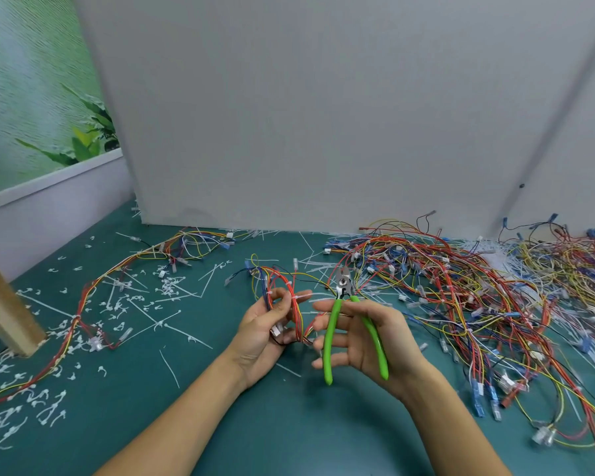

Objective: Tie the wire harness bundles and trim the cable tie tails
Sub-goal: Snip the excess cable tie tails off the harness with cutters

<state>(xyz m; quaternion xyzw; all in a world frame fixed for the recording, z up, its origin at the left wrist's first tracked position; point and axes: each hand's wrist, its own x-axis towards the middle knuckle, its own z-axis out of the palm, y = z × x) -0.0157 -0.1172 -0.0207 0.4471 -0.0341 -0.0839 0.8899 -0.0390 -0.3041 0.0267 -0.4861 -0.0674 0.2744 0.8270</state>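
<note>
At centre frame the left hand (265, 333) grips a tied wire bundle (291, 304) while the right hand (368, 338) holds green-handled cutters (344, 304), handles spread, so trimming looks underway, and next the blades need closing on the white tie tail (318, 298).

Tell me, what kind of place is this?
Probably a workbench where wire harnesses get put together. A big heap of colored wires covers the green table, snipped cable tie tails lie scattered, and the right hand holds green-handled cutters.
</note>
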